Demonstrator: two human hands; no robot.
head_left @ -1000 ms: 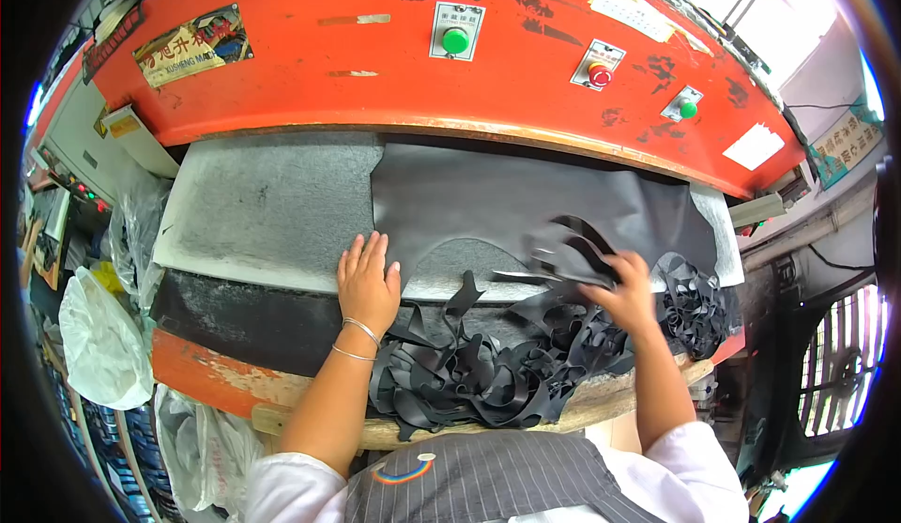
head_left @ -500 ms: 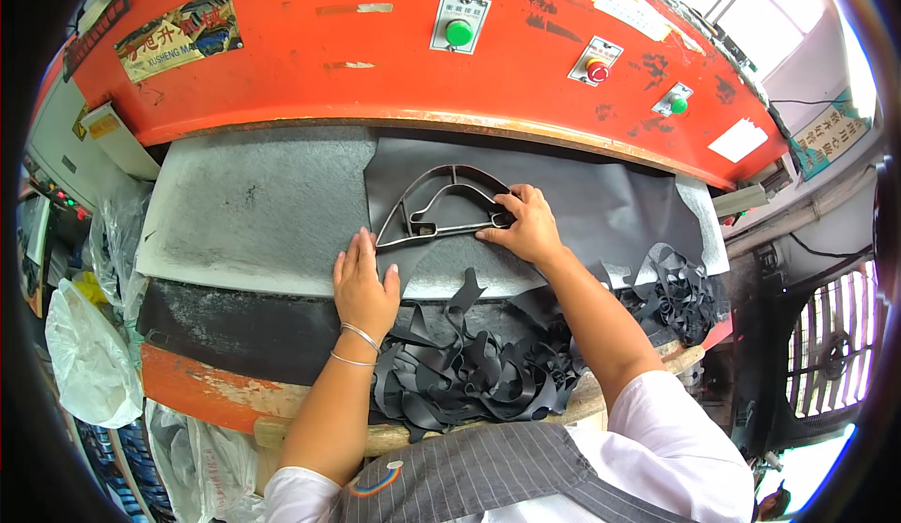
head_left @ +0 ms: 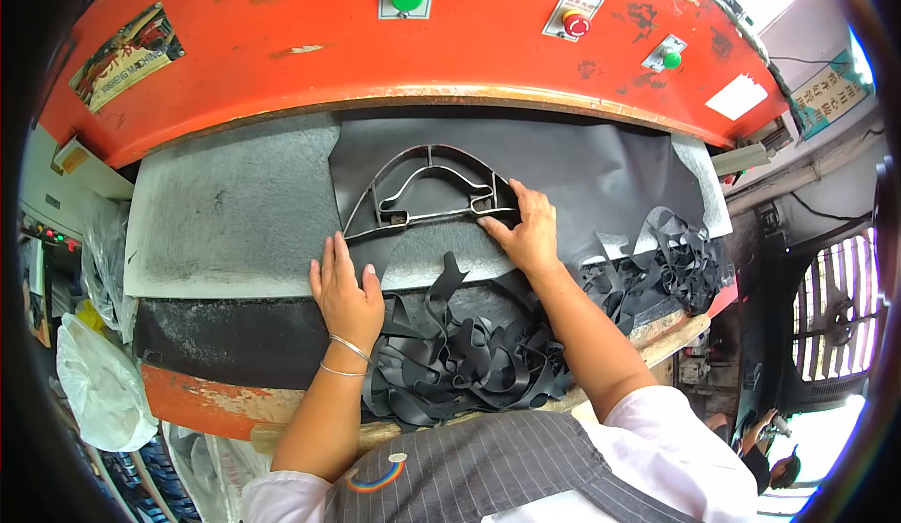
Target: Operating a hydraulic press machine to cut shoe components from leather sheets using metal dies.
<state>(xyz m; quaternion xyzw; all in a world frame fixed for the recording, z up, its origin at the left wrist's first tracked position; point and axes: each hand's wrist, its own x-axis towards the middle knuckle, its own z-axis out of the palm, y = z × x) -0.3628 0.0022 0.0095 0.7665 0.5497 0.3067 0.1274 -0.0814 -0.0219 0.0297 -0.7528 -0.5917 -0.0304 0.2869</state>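
Die (head_left: 439, 215) lay on sheet (head_left: 601, 161); your right hand (head_left: 531, 232), half-curled, gripped one end; left hand (head_left: 347, 295), fingers straight, thumb apart, sat empty by the other.

The metal cutter (head_left: 443, 214), a dark blur above the scraps (head_left: 469, 363) a second ago, now lies on the black sheet (head_left: 591, 176), its whole curved outline showing. The right hand (head_left: 530, 232) has moved left and farther up the sheet, to the cutter's right end. The left hand's (head_left: 349, 293) fingertips now meet its left tip. A person (head_left: 785, 469) has come into view at lower right.
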